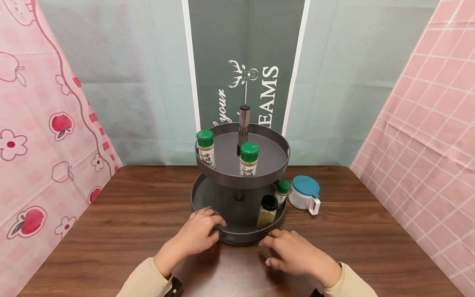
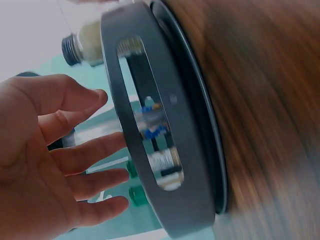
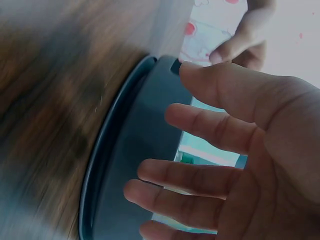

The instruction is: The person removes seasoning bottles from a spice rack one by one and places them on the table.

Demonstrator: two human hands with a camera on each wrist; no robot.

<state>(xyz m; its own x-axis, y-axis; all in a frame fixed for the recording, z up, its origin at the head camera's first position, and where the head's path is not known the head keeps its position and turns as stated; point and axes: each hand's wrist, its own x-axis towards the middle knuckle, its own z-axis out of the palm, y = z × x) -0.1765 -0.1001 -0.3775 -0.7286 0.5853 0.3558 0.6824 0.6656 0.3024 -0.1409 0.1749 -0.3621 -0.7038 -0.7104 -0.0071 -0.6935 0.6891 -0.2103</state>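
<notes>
A dark grey two-tier turntable rack (image 1: 243, 179) stands on the table with a metal post (image 1: 243, 123) through its middle. At the left front of the lower tray (image 1: 230, 210), my left hand (image 1: 198, 233) reaches over the rim, fingers loosely bent and holding nothing. In the left wrist view its fingertips lie right by the slotted rim wall (image 2: 175, 130). My right hand (image 1: 297, 253) hovers at the tray's right front, fingers spread beside the outer wall (image 3: 135, 135). Close behind it, a black-capped spice jar (image 1: 267, 212) and a small green-capped jar (image 1: 282, 193) stand in the lower tray.
Two green-capped seasoning bottles (image 1: 205, 149) (image 1: 249, 160) stand on the upper tray. A white pot with a blue lid and handle (image 1: 304, 192) sits right of the rack. Patterned pink cloth (image 1: 55, 144) hangs at the left, checked pink cloth (image 1: 426, 144) at the right.
</notes>
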